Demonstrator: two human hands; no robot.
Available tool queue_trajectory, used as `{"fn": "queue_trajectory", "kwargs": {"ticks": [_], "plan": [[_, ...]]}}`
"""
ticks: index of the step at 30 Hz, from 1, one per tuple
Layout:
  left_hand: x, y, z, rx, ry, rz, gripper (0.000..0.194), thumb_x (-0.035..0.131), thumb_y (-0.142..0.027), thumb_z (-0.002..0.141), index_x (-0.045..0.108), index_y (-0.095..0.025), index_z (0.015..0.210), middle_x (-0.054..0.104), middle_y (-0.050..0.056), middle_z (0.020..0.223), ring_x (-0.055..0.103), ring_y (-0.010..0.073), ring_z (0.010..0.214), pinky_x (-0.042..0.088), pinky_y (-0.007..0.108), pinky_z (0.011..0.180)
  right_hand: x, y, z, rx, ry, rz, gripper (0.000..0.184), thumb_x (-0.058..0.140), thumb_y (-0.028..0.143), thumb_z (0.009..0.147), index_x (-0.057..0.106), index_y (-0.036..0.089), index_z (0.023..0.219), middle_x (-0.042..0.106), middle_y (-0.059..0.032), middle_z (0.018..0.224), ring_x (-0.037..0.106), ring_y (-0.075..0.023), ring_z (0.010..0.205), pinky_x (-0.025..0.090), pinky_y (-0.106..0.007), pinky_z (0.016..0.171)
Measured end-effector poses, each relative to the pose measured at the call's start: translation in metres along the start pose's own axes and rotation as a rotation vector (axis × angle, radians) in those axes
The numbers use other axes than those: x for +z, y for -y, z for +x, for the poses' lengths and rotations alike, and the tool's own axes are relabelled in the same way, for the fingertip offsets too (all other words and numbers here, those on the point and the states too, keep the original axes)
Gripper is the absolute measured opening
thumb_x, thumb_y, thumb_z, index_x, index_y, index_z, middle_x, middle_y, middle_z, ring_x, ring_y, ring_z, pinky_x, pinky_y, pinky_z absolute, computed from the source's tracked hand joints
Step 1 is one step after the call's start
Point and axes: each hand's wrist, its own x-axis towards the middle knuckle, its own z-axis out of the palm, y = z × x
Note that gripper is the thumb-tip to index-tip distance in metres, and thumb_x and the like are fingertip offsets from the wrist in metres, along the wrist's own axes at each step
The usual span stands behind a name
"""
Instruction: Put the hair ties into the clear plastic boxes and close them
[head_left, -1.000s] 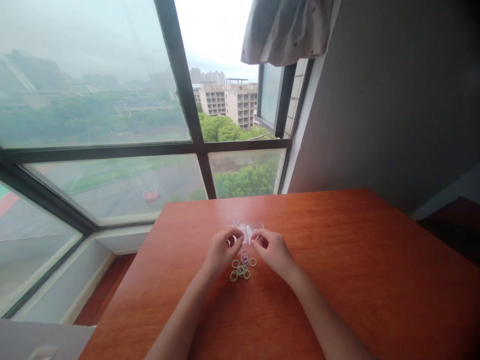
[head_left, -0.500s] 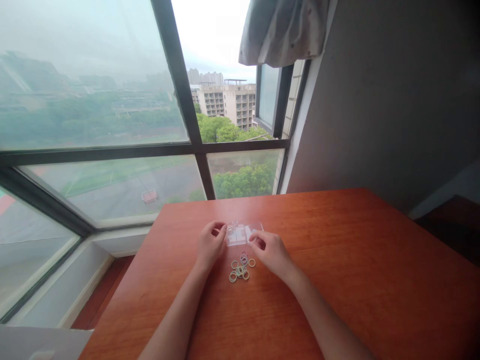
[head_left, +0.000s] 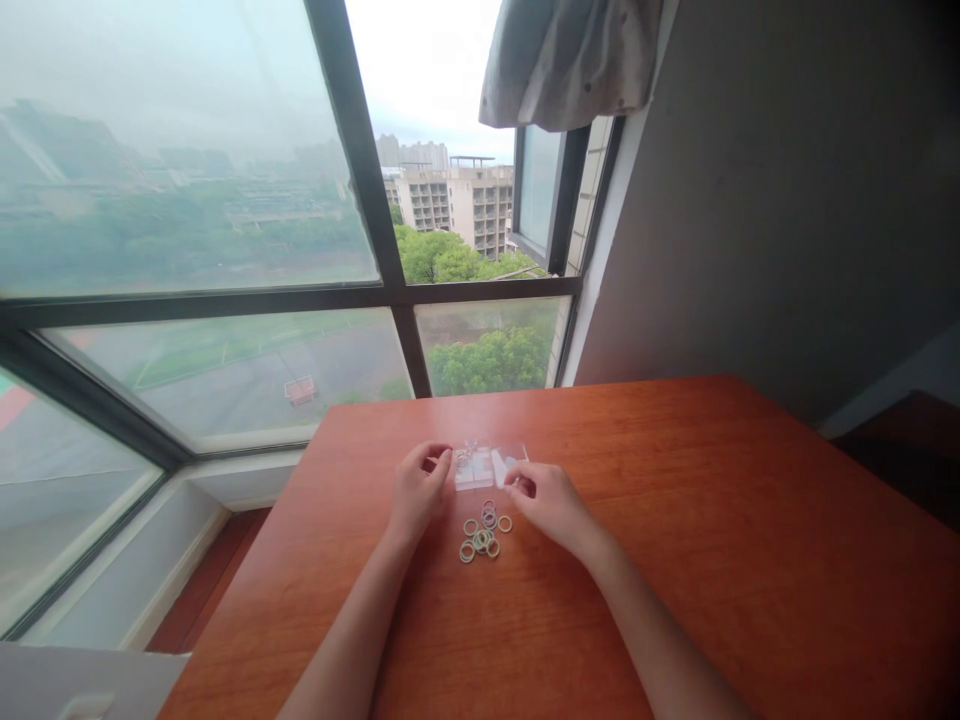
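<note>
A clear plastic box lies on the table with its clear lid folded out to the right. Small shiny pieces, too small to name, sit in the back left part of the box. My left hand is closed, thumb and forefinger at the box's left edge. My right hand has its fingers pinched together at the lid's front right edge. A whitish patch shows inside the lid. Just in front of the box lie several small rings, pale green, yellowish and pink-purple, some overlapping.
The reddish-brown wooden table reaches to the window at the back and left. One window sash stands ajar behind a hanging grey curtain. A grey wall rises on the right.
My right hand has shifted slightly to the right along the lid. The left hand stays at the box's left edge, and the rings lie as before.
</note>
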Motion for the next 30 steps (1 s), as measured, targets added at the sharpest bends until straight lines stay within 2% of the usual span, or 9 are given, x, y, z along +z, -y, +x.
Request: {"fn": "queue_trajectory", "kwargs": {"ticks": [5, 9, 18, 21, 25, 27, 30], "plan": [[0.0, 0.001, 0.0, 0.001, 0.028, -0.005, 0.026, 0.056, -0.039, 0.082, 0.068, -0.016, 0.086, 0.068, 0.002, 0.074, 0.058, 0.0141, 0.062, 0.043, 0.024, 0.057, -0.001, 0.001, -0.002, -0.001, 0.068, -0.016, 0.011, 0.057, 0.017, 0.078, 0.068, 0.02, 0.079, 0.061, 0.0028, 0.063, 0.054, -0.0111, 0.06, 0.035, -0.02, 0.058], [0.0, -0.001, -0.001, -0.002, 0.056, -0.023, 0.025, 0.057, -0.039, 0.082, 0.068, -0.016, 0.085, 0.068, 0.002, 0.074, 0.057, 0.0139, 0.061, 0.043, 0.024, 0.057, -0.003, 0.004, -0.004, -0.009, 0.182, 0.002, 0.008, 0.06, 0.018, 0.077, 0.068, 0.02, 0.077, 0.063, 0.0029, 0.064, 0.055, -0.0101, 0.06, 0.035, -0.019, 0.058], [0.0, -0.005, -0.004, 0.04, 0.071, -0.076, 0.026, 0.056, -0.04, 0.084, 0.067, -0.016, 0.085, 0.068, 0.002, 0.075, 0.057, 0.0136, 0.062, 0.043, 0.023, 0.057, -0.003, 0.007, -0.009, -0.061, 0.351, -0.019, 0.014, 0.061, 0.015, 0.074, 0.071, 0.02, 0.082, 0.063, 0.0031, 0.066, 0.053, -0.0093, 0.06, 0.034, -0.018, 0.056], [0.001, -0.004, -0.004, 0.046, 0.076, -0.071, 0.026, 0.056, -0.04, 0.084, 0.067, -0.016, 0.086, 0.067, 0.002, 0.074, 0.057, 0.0135, 0.062, 0.042, 0.023, 0.058, -0.003, 0.008, -0.009, -0.052, 0.33, -0.056, 0.012, 0.061, 0.016, 0.076, 0.071, 0.02, 0.082, 0.064, 0.0028, 0.067, 0.054, -0.0098, 0.061, 0.033, -0.019, 0.057], [0.001, -0.004, -0.005, 0.056, 0.08, -0.06, 0.027, 0.056, -0.04, 0.085, 0.067, -0.016, 0.086, 0.068, 0.003, 0.076, 0.057, 0.0141, 0.064, 0.043, 0.023, 0.058, 0.001, 0.008, -0.006, 0.004, 0.208, -0.143, 0.008, 0.061, 0.022, 0.08, 0.069, 0.021, 0.08, 0.066, 0.0012, 0.07, 0.056, -0.0122, 0.065, 0.033, -0.022, 0.06], [0.001, -0.005, -0.005, 0.062, 0.085, -0.056, 0.027, 0.056, -0.04, 0.085, 0.067, -0.016, 0.086, 0.068, 0.003, 0.077, 0.058, 0.0144, 0.065, 0.043, 0.024, 0.058, 0.005, 0.007, -0.005, 0.026, 0.161, -0.167, 0.007, 0.061, 0.024, 0.081, 0.068, 0.022, 0.084, 0.068, 0.001, 0.073, 0.058, -0.0135, 0.068, 0.033, -0.023, 0.061], [0.001, -0.006, -0.005, 0.071, 0.086, -0.052, 0.027, 0.056, -0.041, 0.084, 0.067, -0.016, 0.085, 0.068, 0.003, 0.076, 0.058, 0.0146, 0.064, 0.044, 0.024, 0.058, 0.01, 0.008, -0.005, 0.032, 0.164, -0.171, 0.012, 0.063, 0.029, 0.082, 0.067, 0.024, 0.093, 0.069, 0.0007, 0.076, 0.06, -0.0152, 0.073, 0.033, -0.023, 0.062]]}}
